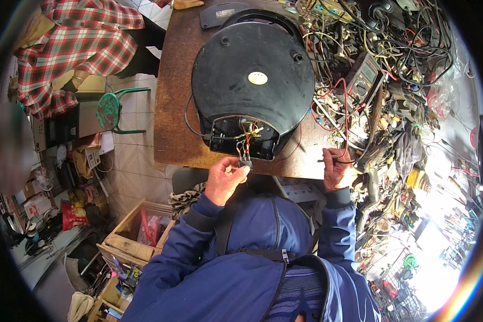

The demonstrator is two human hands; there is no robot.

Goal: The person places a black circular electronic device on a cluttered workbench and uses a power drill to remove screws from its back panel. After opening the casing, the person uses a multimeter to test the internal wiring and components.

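A round black appliance [241,70] lies underside up on the wooden table, with an oval yellow sticker on it. Its near compartment [228,140] is uncovered, and coloured wires [247,138] run out of it to a small dark connector block [244,162]. My left hand [224,180] pinches that block at the table's near edge. Further right, over the edge, my right hand [338,170] is closed around the multimeter's test leads [345,142], red and black; how its fingers grip them is partly hidden. The multimeter [363,78] leans amid the clutter to the right.
Tangled cables [402,48] and loose parts crowd the right side. A dark cover [220,15] lies at the table's far end. At far left is another person in a plaid shirt [86,43], near a green stool [108,111]. Wooden drawers [129,244] stand at lower left.
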